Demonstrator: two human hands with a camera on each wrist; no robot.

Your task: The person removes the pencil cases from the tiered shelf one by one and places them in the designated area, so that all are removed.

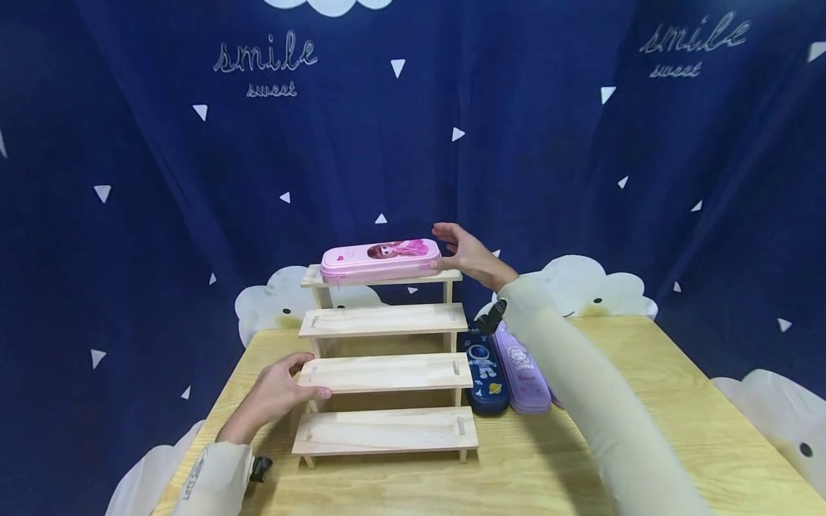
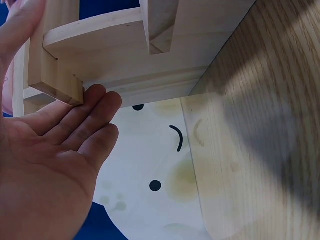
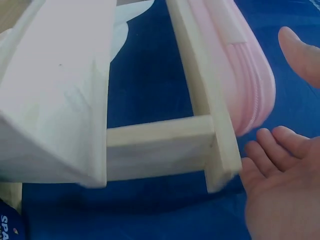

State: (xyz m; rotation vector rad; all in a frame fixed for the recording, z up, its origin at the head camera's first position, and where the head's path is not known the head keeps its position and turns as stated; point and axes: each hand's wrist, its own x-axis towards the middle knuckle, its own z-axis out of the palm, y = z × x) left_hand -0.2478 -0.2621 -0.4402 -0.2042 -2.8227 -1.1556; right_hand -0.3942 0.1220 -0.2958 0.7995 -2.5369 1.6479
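A four-tier wooden step shelf [image 1: 387, 374] stands on the table. On its top tier a pink pencil case [image 1: 351, 259] with a doll picture lies lengthwise. My left hand [image 1: 274, 394] grips the left end of the second tier from the bottom, thumb along the front; the left wrist view shows its fingers [image 2: 102, 112] against the wooden end. At the right end of the pink case is my right hand [image 1: 476, 259], thumb and fingers spread apart. In the right wrist view its fingers [image 3: 270, 152] are loosely extended beside the zipped end of the case.
Right of the shelf, a navy astronaut pencil case [image 1: 487, 380] and a purple pencil case [image 1: 525, 376] lie side by side on the table [image 1: 652, 401]. Another purple edge shows beyond, partly behind the right sleeve. A dark blue curtain [image 1: 548, 158] hangs behind.
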